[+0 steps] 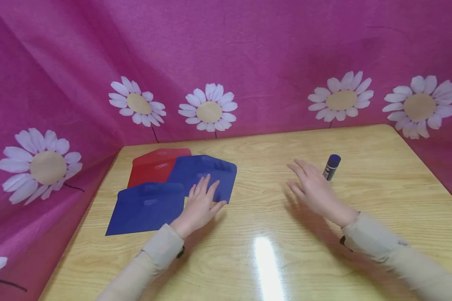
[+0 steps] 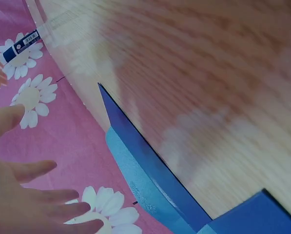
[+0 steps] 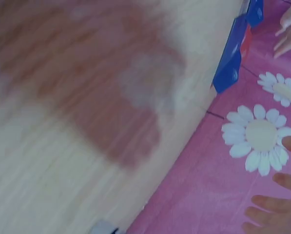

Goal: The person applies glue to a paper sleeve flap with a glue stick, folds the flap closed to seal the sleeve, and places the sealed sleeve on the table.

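On the left of the table lie three envelopes: a red envelope (image 1: 150, 169) at the back, a blue envelope (image 1: 222, 177) overlapping its right side, and another blue envelope (image 1: 143, 213) nearer the front. Each shows a pale, shiny patch. My left hand (image 1: 200, 205) is over the right blue envelope's lower part, fingers spread, holding nothing; whether it touches the envelope cannot be told. On the right, my right hand (image 1: 316, 192) hovers above the wood with fingers extended and nothing in it. Just beyond it a glue stick (image 1: 331, 167) with a dark blue cap stands upright.
The wooden table (image 1: 263, 175) meets a magenta cloth (image 1: 267, 62) printed with white daisies along its back and sides. A bright light reflection (image 1: 268, 267) falls on the front of the tabletop.
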`<state>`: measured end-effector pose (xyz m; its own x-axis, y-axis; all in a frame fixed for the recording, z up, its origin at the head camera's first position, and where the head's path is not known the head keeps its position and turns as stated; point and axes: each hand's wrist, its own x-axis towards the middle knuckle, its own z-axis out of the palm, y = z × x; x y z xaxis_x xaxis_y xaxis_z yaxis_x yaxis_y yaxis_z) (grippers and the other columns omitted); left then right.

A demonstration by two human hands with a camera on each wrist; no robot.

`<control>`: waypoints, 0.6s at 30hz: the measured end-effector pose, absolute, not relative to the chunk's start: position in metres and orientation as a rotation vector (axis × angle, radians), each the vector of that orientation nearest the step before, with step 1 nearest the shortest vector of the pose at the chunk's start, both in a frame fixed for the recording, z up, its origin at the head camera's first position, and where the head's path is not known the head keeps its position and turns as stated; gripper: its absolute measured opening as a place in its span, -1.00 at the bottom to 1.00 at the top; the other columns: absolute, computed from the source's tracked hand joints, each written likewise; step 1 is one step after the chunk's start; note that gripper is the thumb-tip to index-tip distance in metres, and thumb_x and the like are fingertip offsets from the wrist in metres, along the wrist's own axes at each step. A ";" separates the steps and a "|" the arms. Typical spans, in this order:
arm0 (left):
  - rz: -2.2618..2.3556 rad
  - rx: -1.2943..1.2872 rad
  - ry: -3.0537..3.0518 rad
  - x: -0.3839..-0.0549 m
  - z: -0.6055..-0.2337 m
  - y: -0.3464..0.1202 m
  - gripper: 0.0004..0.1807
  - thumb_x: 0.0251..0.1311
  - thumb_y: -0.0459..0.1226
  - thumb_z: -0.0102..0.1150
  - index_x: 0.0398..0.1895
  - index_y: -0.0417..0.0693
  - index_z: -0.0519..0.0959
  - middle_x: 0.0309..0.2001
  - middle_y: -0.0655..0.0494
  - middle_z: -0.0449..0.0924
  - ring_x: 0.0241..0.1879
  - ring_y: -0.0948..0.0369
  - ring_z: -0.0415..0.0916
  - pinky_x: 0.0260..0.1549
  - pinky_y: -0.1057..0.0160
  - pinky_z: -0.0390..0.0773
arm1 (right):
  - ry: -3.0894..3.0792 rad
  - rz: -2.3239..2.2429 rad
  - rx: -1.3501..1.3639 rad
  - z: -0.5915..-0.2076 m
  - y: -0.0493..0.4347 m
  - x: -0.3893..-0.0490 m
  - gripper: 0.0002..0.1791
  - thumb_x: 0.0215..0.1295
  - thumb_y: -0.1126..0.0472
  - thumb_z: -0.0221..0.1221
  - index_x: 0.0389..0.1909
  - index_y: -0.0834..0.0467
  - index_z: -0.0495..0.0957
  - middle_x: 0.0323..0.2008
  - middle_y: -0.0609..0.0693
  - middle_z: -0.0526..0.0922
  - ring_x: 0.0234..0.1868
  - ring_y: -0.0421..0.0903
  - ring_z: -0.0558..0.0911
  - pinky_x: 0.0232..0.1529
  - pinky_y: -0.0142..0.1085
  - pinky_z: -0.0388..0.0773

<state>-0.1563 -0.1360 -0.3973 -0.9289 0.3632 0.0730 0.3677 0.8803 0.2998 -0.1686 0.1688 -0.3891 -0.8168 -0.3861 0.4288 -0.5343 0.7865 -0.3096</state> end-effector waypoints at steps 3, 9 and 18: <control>-0.498 -0.615 -3.006 -0.155 -0.397 -0.138 -0.39 0.18 -0.02 0.00 0.22 -0.17 0.24 0.28 -0.23 0.05 0.27 -0.12 -0.03 0.17 -0.11 0.01 | -2.543 0.608 0.697 -0.384 0.176 -0.171 -0.50 0.08 0.31 0.18 0.06 0.36 0.32 0.04 0.35 0.34 0.06 0.27 0.31 0.08 0.10 0.19; -0.551 -0.641 -2.968 -0.154 -0.397 -0.140 -0.47 0.17 -0.08 0.04 0.16 -0.15 0.32 0.22 -0.17 0.19 0.21 -0.08 0.12 0.14 -0.08 0.10 | -2.413 0.666 0.650 -0.376 0.194 -0.178 -0.56 0.00 0.42 0.19 -0.04 0.43 0.37 -0.04 0.36 0.39 -0.02 0.27 0.35 0.00 0.10 0.23; -0.612 -0.681 -2.881 -0.152 -0.395 -0.145 -0.58 0.16 -0.17 0.06 0.07 -0.16 0.42 0.12 -0.15 0.34 0.13 -0.04 0.25 0.07 -0.05 0.21 | -2.450 0.879 0.432 -0.371 0.223 -0.187 -0.47 0.02 0.43 0.17 0.05 0.45 0.27 0.05 0.44 0.27 0.08 0.35 0.23 0.07 0.14 0.13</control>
